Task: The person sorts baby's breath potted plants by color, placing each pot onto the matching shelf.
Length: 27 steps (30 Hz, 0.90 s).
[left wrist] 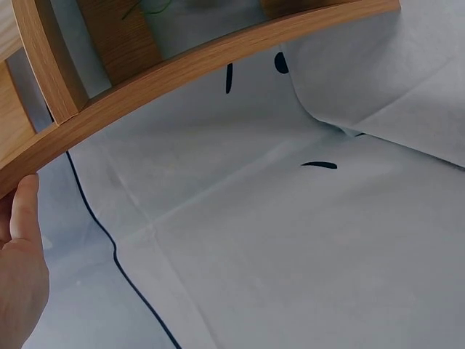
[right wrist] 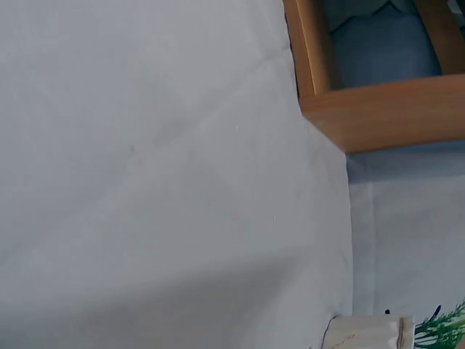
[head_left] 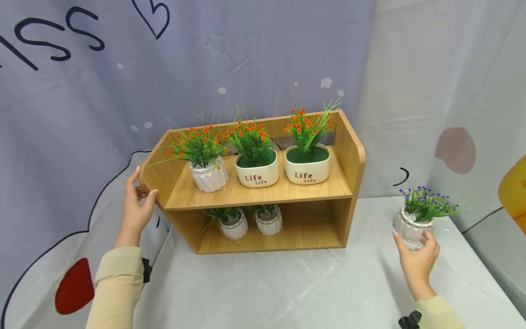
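Observation:
My left hand (head_left: 138, 208) grips the left side panel of a two-tier wooden shelf (head_left: 259, 199), with the index finger along its outer edge. In the left wrist view, fingertips of that hand (left wrist: 22, 269) press against the shelf's edge (left wrist: 138, 86). Off to the right of the shelf, my right hand (head_left: 418, 262) holds a white pot (head_left: 412, 227) with purple flowers (head_left: 429, 204), thumb on one side and fingers on the other. Only part of this pot (right wrist: 369, 332) and some greenery show in the right wrist view, at the bottom right; the hand is outside that view.
The upper tier bears a ribbed white pot (head_left: 209, 176) and two oval "Life" planters (head_left: 257, 176), all with orange flowers. Two small white pots (head_left: 233, 227) stand on the lower tier, their plants partly hidden by the upper board. A printed curtain (head_left: 246, 55) hangs behind.

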Tool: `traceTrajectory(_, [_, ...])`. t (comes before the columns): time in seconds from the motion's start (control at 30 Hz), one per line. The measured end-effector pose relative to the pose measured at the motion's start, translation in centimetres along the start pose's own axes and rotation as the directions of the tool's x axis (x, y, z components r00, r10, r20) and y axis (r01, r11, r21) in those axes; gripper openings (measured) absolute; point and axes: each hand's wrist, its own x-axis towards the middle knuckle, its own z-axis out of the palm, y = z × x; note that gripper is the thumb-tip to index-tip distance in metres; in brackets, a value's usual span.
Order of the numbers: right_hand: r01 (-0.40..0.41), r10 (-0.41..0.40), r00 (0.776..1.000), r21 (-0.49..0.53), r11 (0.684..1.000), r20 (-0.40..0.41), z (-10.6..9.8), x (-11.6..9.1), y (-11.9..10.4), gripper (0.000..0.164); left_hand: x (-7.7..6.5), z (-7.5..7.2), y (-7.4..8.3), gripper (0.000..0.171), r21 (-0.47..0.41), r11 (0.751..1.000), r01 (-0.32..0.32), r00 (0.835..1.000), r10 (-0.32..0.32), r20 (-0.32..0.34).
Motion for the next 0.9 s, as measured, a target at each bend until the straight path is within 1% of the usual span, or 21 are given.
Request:
traceTrajectory(0.2, [-0.054,0.054,0.998,-0.004,0.999,0.017,0.0,1.5,0.1,0.076,-0.1,0.1,-0.4,0.07,0.002,1.0,0.003,1.0,-0.003,0.002])
traceTrajectory(0.33, [-0.084,0.084,0.996,-0.001,0.997,0.041,0.1,2.4,0.1,0.079,0.0,0.1,-0.4,0.07,-0.012,1.0,0.0,1.0,0.0,-0.009])
traceTrajectory(0.43, [-0.135,0.135,0.989,-0.013,0.991,0.067,0.2,3.1,0.4,0.083,0.0,0.1,-0.2,0.07,-0.025,1.0,0.014,1.0,-0.014,-0.013])
traceTrajectory(0.57, [-0.192,0.195,0.976,-0.04,0.98,0.091,0.0,3.9,1.2,0.09,0.2,0.1,-0.1,0.07,-0.046,0.998,0.037,0.999,-0.037,0.0])
traceTrajectory(0.67, [-0.197,0.203,0.973,-0.064,0.978,0.107,-0.2,4.6,1.9,0.093,0.3,0.1,-0.1,0.071,-0.049,0.998,0.048,0.999,-0.048,0.003])
traceTrajectory(0.8, [-0.179,0.191,0.973,-0.096,0.979,0.129,-0.2,5.5,2.7,0.096,0.4,0.0,-0.2,0.071,-0.029,0.998,0.058,0.998,-0.058,0.005])
traceTrajectory(0.9, [-0.171,0.188,0.97,-0.118,0.978,0.152,-0.3,6.1,3.3,0.096,0.3,-0.1,-0.2,0.071,-0.03,0.998,0.062,0.998,-0.062,0.012])
